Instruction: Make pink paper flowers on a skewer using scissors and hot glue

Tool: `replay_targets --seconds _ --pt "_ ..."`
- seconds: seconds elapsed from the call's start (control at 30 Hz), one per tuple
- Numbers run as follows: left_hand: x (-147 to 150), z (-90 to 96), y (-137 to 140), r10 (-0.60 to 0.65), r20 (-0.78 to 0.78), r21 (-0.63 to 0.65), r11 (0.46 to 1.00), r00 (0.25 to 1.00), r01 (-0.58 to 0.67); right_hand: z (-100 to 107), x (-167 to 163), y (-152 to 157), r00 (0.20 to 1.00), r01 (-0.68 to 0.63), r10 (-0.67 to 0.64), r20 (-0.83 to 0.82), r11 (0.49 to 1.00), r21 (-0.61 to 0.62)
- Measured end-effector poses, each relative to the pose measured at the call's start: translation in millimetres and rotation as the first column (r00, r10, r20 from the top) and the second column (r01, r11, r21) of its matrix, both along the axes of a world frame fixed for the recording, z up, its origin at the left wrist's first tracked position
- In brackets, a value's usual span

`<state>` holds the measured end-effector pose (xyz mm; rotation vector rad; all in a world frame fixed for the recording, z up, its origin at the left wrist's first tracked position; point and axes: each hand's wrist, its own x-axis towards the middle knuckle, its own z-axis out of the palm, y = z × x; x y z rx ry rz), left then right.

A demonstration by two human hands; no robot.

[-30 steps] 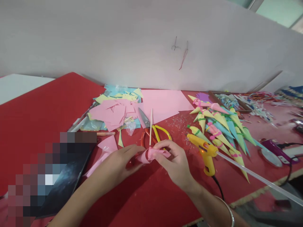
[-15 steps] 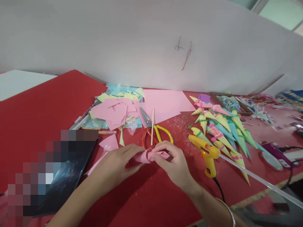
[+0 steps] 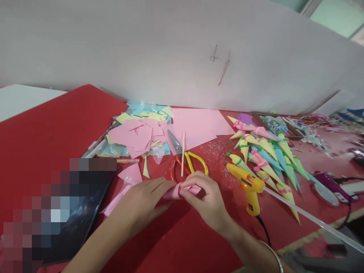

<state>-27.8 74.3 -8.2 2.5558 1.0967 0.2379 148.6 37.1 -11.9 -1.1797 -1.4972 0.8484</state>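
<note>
A rolled piece of pink paper [image 3: 173, 192] is between my two hands, above the red tabletop. My left hand [image 3: 143, 201] closes round its left end, and the fingers hide part of it. At the right end, my right hand [image 3: 203, 195] pinches the paper between thumb and fingers. Just beyond my hands lie scissors [image 3: 190, 161] with one red and one yellow handle, their blades pointing away. A thin pale stick [image 3: 183, 151] lies across them. To the right rests a yellow glue gun [image 3: 247, 182], its orange light lit and a long clear glue stick in its back.
Pink paper pieces [image 3: 133, 134] pile up at the back left, near a large pink sheet [image 3: 201, 123]. Several decorated paper cones [image 3: 267, 159] are heaped at the right. A dark, glossy flat object [image 3: 82, 212], partly pixelated, lies at the left. Behind stands a white wall [image 3: 142, 49].
The pink paper looks more tightly rolled, and less of its open end shows. My hands have shifted only slightly. The tools have stayed in place.
</note>
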Motion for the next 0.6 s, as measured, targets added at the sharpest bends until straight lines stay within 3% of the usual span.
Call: replay_targets --seconds 0.3,0.6 --pt "-1.5 0.0 -1.3 0.103 0.065 0.009 0.995 0.993 -0.104 -2.3 -0.2 -1.0 0.997 0.079 -0.080 0.020 0.997 0.019" --pt "2.8 -4.7 -9.1 0.199 0.059 -0.028 0.980 0.978 -0.198 -3.0 1.7 -1.4 0.999 0.040 -0.040 0.028 0.999 0.019"
